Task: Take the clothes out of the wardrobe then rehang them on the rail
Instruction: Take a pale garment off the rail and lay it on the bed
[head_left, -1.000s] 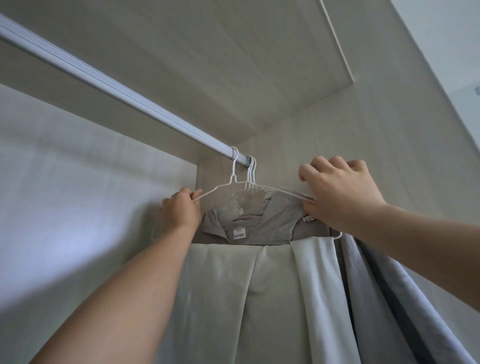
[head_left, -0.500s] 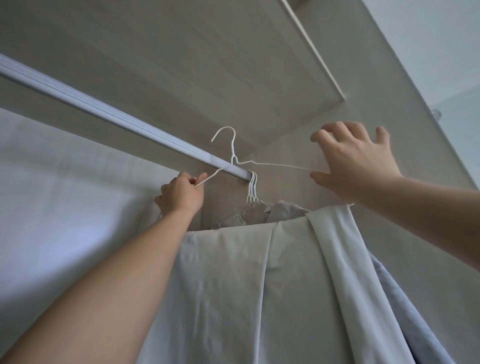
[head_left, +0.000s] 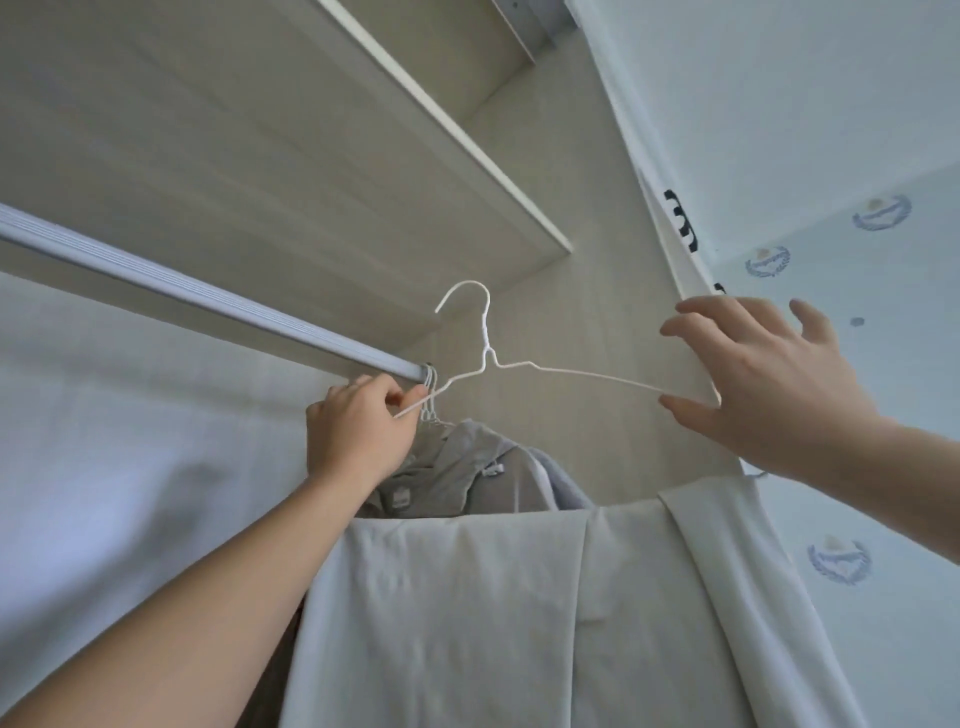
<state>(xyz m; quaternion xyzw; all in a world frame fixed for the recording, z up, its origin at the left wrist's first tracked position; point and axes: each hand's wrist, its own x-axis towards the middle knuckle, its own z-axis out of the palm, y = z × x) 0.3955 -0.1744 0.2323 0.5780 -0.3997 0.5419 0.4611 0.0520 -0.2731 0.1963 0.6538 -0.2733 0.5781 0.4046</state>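
Here the white wire hanger floats with its hook free, above and a little to the right of the end of the rail. Its long axis runs almost level from left to right, between the two hands. The left hand is the nearer one to the rail: it sits just below the rail's end and pinches the left shoulder of the wire in curled fingers. The right hand is at the other end, well apart from the rail, with fingers straight and spread. Only its thumb seems to touch the wire from below (a support, not a real grip). The hook opens toward the left, toward the rail, so a move onto the rail would probably be guided mostly by the left hand.

The pale garment hangs below, in front of a grey shirt whose hanger hooks crowd the rail's end. How the pale garment is fixed to the hanger is hidden, and its bottom is cut off by the frame.
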